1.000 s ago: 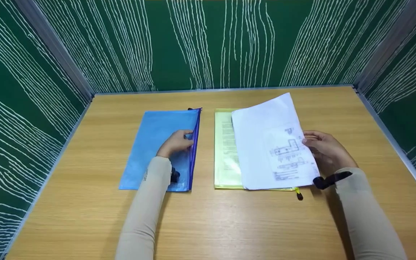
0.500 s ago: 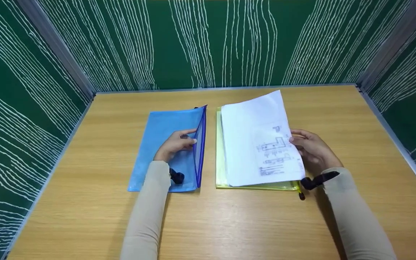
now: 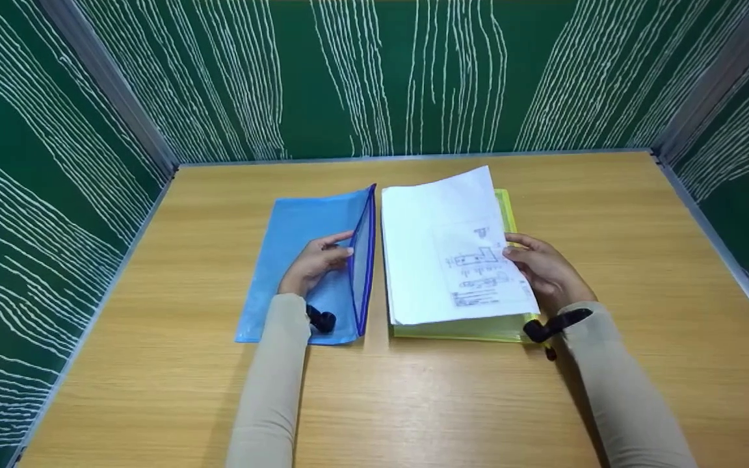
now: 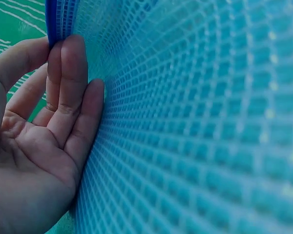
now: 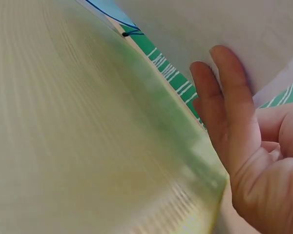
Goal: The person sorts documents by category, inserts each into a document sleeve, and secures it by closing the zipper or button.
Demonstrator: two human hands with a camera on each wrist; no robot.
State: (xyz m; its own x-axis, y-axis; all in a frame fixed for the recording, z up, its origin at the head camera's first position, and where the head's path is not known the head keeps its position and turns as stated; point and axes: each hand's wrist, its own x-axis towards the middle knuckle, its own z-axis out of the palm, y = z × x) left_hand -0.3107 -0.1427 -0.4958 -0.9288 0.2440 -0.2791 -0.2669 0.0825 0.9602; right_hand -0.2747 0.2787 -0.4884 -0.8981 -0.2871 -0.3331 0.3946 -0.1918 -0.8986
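While the right hand point(image 3: 547, 268) pinches papers point(image 3: 433, 250) at its left, long axis forward, the left hand point(image 3: 315, 262) grips the right-opening blue pouch point(image 3: 306, 218). Papers mostly hide the yellow folder point(image 3: 462, 329).

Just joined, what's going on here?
A person is working with both hands at a wooden table. The left hand grips the edge of a blue mesh pouch, whose mouth gapes open. The right hand pinches the edge of some white paper with a printed drawing, lifted at that side over a yellow pouch. Right now, the paper's far edge is beside the blue pouch's mouth, not in it.
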